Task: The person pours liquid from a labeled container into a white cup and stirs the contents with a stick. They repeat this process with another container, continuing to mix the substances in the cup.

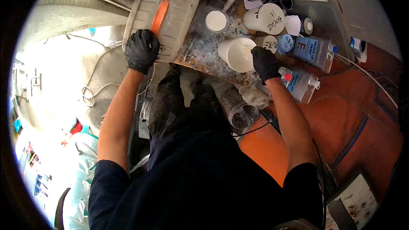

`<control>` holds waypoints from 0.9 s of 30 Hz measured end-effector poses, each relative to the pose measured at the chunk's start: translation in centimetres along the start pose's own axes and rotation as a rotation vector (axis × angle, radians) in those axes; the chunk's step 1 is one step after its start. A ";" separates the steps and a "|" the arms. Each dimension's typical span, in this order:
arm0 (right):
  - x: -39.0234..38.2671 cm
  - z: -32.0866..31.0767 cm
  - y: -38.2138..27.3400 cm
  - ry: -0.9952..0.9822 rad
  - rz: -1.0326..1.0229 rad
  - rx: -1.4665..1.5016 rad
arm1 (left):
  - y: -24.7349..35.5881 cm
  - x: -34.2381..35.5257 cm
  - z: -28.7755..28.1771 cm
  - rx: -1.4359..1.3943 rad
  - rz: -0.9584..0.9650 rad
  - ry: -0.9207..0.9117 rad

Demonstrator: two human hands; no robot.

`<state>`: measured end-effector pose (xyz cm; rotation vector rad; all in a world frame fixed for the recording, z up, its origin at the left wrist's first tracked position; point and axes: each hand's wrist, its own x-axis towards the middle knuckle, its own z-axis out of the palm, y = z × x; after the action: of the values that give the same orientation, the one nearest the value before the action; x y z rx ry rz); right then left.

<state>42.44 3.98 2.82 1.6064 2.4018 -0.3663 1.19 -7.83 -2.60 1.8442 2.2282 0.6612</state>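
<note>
My left hand (142,51), in a black glove, bends its fingers over the near left corner of a grimy grey plastic lid (177,21). An orange strip (160,17) runs along the lid just beyond my fingers. At the right rim of a white plastic tub (226,52) is my right hand (265,62), also black-gloved, with its fingers closed. Whatever they pinch is hidden behind the glove. The tub tilts toward me and has pale, whitish material inside (243,55).
Beyond the tub are a round white lid (216,21) and a large lidded white tub (270,18). To the right lie clear flat paint containers (313,51) and a blue-capped jar (285,43). The paint-spattered worktop (198,51) ends near my legs. A cable (96,79) loops at left.
</note>
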 end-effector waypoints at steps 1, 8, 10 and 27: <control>0.3 0.4 0.6 -0.055 -0.028 -0.040 | -0.3 -0.2 0.1 -0.029 -0.004 0.042; 0.1 1.5 2.1 -0.233 -0.248 0.097 | 6.3 -6.1 -2.0 -0.074 -0.179 0.254; 0.8 1.3 2.6 -0.060 -0.242 0.102 | 7.6 -10.9 0.2 -0.095 -0.234 0.200; 2.2 0.7 4.3 -0.336 -0.481 -0.414 | 12.1 -37.0 15.2 -0.673 -1.383 -0.871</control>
<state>45.61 7.26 1.07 0.7250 2.3685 -0.1780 26.13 -38.48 -16.13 -0.0018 1.7007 0.1642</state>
